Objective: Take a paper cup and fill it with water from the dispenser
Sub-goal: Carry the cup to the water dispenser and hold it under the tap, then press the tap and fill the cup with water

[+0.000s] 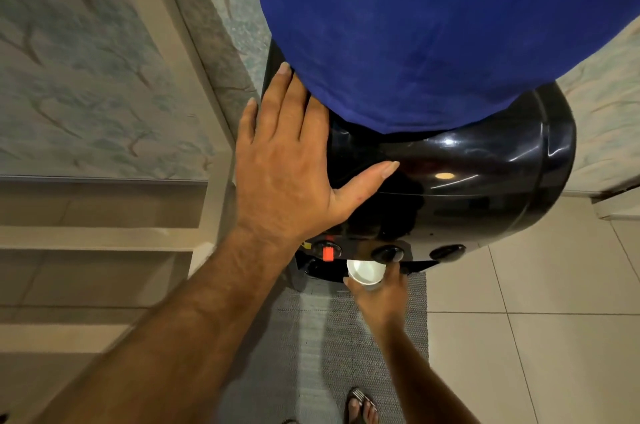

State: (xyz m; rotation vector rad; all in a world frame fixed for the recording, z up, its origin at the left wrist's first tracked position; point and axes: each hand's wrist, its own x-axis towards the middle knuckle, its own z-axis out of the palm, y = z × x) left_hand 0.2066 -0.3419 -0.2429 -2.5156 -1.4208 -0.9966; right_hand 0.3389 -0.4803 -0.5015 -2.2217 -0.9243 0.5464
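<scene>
A black water dispenser (467, 181) stands in front of me, topped by a big bottle under a blue cover (433, 25). My left hand (287, 167) lies flat on the dispenser's top left shoulder, fingers spread and holding nothing. Below, my right hand (381, 292) grips a white paper cup (366, 271) from the right side. The cup sits upright under the row of taps, between the red-tabbed tap (328, 252) and the middle black tap (388, 253). I cannot tell whether water is in the cup.
A grey mat (322, 337) lies on the tiled floor in front of the dispenser. Cream wall mouldings and patterned wallpaper (86, 77) run along the left. A third tap (446, 252) sits at the right. My sandalled foot (362, 406) shows at the bottom.
</scene>
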